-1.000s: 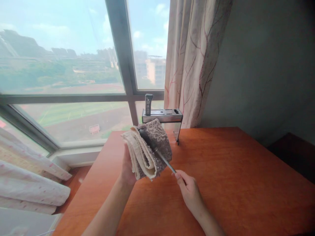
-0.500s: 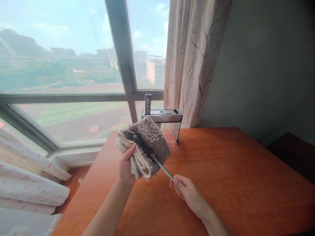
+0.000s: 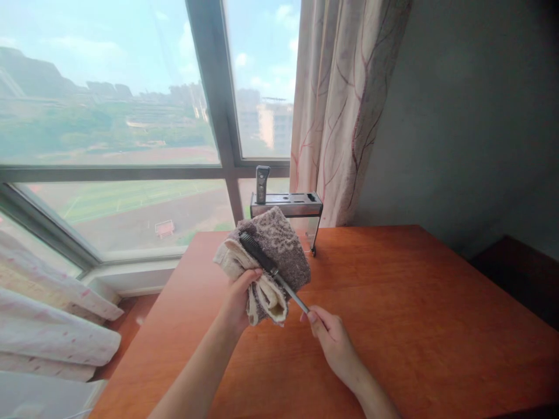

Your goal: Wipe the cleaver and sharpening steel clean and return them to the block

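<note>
My left hand is wrapped round the lower left side of a folded grey towel with a pale pattern and cream edges. Across the towel lies the ribbed black handle of a sharpening steel, slanting from upper left to lower right. My left thumb presses the towel just beside the handle. The fingers of my right hand are closed round the far end of the thin grey metal rod, whose tip they hide. Both towel and steel are held above the wooden table.
Behind the towel, a metal-topped knife holder with clear sides stands at the back of the reddish-brown table. One dark handle sticks up from it. A window and curtains lie beyond, with a grey wall at right.
My left hand and the towel have shifted right along the steel, with the thumb now nearer the rod. The folds at the towel's lower edge have changed shape. My right hand stays nearly in place.
</note>
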Available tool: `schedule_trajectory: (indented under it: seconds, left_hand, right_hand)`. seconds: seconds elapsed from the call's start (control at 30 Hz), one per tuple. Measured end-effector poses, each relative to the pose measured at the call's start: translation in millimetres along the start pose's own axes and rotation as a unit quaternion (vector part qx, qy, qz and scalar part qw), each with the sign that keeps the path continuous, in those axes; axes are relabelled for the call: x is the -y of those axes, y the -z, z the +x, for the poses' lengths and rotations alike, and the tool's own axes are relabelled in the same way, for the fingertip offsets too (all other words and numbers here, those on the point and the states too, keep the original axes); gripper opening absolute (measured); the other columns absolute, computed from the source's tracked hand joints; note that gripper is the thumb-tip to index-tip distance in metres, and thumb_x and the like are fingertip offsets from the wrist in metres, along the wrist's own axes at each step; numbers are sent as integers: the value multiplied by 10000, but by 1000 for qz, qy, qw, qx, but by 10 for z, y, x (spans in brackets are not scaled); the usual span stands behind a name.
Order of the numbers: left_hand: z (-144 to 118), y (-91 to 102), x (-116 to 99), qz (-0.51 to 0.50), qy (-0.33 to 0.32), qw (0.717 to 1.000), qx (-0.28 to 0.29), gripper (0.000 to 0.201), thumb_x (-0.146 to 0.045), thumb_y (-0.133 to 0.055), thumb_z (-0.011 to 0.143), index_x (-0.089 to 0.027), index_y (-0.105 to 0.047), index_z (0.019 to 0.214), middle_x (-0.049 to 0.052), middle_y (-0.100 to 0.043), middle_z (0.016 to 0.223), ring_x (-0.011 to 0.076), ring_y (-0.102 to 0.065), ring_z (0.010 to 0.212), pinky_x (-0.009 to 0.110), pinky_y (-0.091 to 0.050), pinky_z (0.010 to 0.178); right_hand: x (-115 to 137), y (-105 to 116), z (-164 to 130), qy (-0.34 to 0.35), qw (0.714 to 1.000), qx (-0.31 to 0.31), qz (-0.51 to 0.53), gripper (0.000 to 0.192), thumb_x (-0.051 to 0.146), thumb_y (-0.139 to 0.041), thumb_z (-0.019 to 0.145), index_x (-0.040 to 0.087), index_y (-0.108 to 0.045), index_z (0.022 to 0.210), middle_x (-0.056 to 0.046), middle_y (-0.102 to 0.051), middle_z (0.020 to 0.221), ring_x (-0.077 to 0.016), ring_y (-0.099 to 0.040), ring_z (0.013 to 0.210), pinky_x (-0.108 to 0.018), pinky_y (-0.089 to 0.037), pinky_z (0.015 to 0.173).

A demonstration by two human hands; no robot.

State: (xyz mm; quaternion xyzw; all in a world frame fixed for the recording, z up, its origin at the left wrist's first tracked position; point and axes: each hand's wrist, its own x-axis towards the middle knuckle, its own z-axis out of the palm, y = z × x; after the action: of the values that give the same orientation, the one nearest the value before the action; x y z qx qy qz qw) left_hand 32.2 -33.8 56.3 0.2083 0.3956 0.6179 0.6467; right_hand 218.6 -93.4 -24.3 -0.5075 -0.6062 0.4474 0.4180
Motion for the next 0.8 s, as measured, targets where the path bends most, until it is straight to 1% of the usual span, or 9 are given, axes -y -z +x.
schedule_trajectory:
  seconds: [0.07, 0.13, 0.23, 0.33, 0.43, 0.6, 0.7, 0.8]
  left_hand:
    - [4, 12, -44, 1, -15, 1000, -2, 299, -160, -701, 542, -148, -590, 819, -8, -661, 598, 220, -676, 595, 301, -551, 589]
    - [11, 28, -95, -2, -22, 1000, -7, 275, -166, -688, 550, -147, -592, 807, -5, -666, 606, 218, -676, 596, 300, -555, 587]
    - [21, 43, -157, -15, -25, 999, -17, 262, -153, -664, 557, -148, -595, 810, -12, -665, 608, 209, -677, 599, 296, -561, 604]
    - [23, 42, -190, -34, -15, 999, -15, 259, -145, -644, 571, -145, -601, 827, -10, -664, 602, 216, -683, 619, 302, -567, 635]
    - [15, 33, -196, -47, 6, 999, -7, 250, -145, -625, 588, -136, -609, 837, 18, -688, 645, 238, -695, 673, 317, -571, 661]
    - [-5, 14, -150, -59, 36, 998, 1, 252, -132, -611, 616, -127, -618, 868, 45, -713, 692, 257, -701, 728, 334, -575, 685]
    - [-8, 9, -117, -63, 51, 997, 14, 244, -138, -607, 631, -118, -622, 874, 61, -718, 703, 262, -701, 732, 339, -576, 684]
    - [8, 16, -110, -62, 50, 997, 17, 236, -138, -608, 640, -115, -624, 874, 61, -719, 706, 251, -700, 709, 335, -576, 676]
  right_hand:
    - [16, 11, 1, 7, 1000, -3, -8, 451, 514, -365, 931, 166, -621, 803, 51, -314, 539, -109, -313, 506, -250, -223, 494]
    - [29, 26, 2, 19, 999, -22, -25, 434, 498, -387, 928, 168, -633, 790, 40, -357, 543, -115, -344, 516, -250, -241, 502]
    - [22, 54, 5, 35, 995, -74, -52, 386, 471, -445, 910, 173, -659, 790, -2, -504, 601, -144, -443, 564, -253, -307, 530]
    - [-24, 78, 14, 49, 989, -126, -55, 319, 445, -512, 882, 181, -689, 854, -58, -645, 759, -200, -558, 677, -275, -402, 603]
    - [-76, 91, 22, 61, 982, -170, -62, 282, 422, -556, 862, 184, -705, 894, -87, -676, 829, -230, -595, 742, -301, -441, 642]
    - [-93, 106, 22, 69, 969, -227, -70, 268, 395, -569, 862, 174, -704, 927, -94, -670, 815, -221, -595, 723, -306, -453, 635]
    - [-80, 102, 27, 81, 968, -225, -82, 264, 386, -547, 877, 170, -697, 906, -82, -652, 788, -207, -586, 709, -291, -446, 630]
    - [-66, 66, 34, 82, 980, -167, -77, 297, 393, -500, 900, 172, -697, 892, -65, -639, 753, -197, -581, 703, -272, -436, 622]
